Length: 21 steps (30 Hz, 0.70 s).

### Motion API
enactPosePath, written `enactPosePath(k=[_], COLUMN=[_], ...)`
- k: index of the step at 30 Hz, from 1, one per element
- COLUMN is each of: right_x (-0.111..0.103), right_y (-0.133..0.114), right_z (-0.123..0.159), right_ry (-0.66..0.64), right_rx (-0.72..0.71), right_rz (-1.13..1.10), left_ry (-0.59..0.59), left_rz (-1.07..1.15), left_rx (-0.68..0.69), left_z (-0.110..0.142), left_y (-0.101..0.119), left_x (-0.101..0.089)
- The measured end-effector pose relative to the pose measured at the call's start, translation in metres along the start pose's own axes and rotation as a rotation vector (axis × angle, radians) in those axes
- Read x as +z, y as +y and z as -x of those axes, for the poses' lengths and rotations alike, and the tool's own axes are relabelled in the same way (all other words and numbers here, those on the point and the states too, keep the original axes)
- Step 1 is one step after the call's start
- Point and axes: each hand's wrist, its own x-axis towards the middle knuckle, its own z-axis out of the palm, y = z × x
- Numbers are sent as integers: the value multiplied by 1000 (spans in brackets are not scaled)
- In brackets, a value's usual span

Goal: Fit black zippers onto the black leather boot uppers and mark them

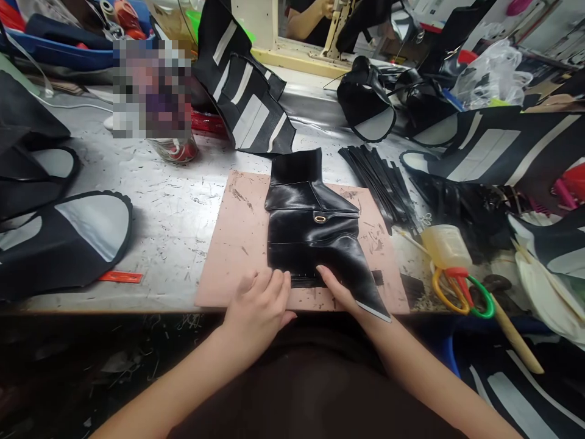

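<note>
A shiny black leather boot upper (pixel 311 228) with a small gold oval ring lies on the pink board (pixel 228 225). Along its near edge runs a black zip (pixel 305 281), partly covered by the leather. My left hand (pixel 260 299) is closed at the zip's left end, fingers bent and pressed together on the upper's near corner. At the near right, my right hand (pixel 340 292) has its thumb on top at the zip edge. The other right fingers are hidden beneath the leather, so the upper is pinched between them.
Scissors (pixel 441 292) and a glue bottle (pixel 445 247) lie at the right. Black strips (pixel 372 183) lie behind them. More boot uppers (pixel 91 235) are at the left, and a reinforced black piece (pixel 249 91) stands at the back. An orange strip (pixel 121 277) lies near the front edge.
</note>
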Motion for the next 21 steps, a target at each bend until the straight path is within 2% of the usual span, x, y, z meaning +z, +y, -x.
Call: enactPosePath(k=[3,6,10,12,16,18,21], right_x=[0,-3,-28,-46,-68,-67,-59], right_y=[5,11,20,24,25,22,20], right_z=[0,-2,-5,-4,4,5,-1], right_ry=[-66,-96,-72,-124,-212,-194,-79], right_rx=[-63,-150,-173,-93,192,215,195], right_rz=[170,341,422,365,8,-60,0], left_ry=[-47,-152,-210,-219,-230,-204,-151], left_rz=[-13,-25,6,17,45,71,115], left_rx=[69,61,176,245,248,253,288], left_z=[-8,-18,-26,-28,-29,-30,-32], left_y=[4,7,8,9,14,16,17], left_x=[0,-1,3,5,7,7,10])
